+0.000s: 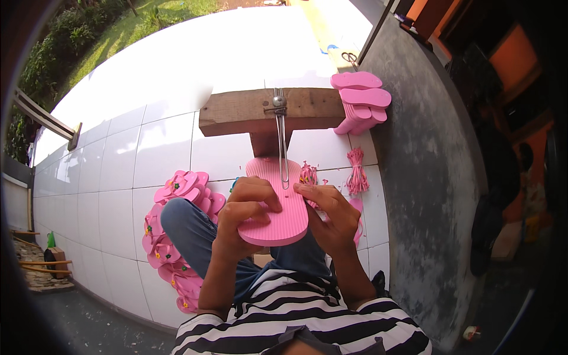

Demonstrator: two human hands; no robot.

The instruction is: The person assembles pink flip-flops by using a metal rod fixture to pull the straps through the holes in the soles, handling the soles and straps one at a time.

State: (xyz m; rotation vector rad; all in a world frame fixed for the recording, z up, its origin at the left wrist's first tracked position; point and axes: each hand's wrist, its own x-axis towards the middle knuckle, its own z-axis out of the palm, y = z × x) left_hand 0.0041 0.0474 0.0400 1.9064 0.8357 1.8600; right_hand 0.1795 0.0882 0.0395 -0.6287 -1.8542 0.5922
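A pink flip-flop sole (275,220) lies before me with its ribbed face up, its far end by the post under a wooden crossbeam (236,113). My left hand (247,204) grips the sole's left edge, fingers curled over the ribbed face. My right hand (334,218) holds the right edge, thumb and fingers pinching near a small hole. A long bent metal wire (283,145), fixed to the beam by a round-headed bolt (279,102), hangs down so that its looped tip sits over the sole near that hole. Whether the tip touches the sole, I cannot tell.
Left of my knee lies a pile of pink flip-flops (184,188) with small coloured flowers. Bundles of pink straps (357,171) rest on the white tiles to the right. Stacked pink soles (362,97) stand at the beam's right end, with scissors (349,57) beyond.
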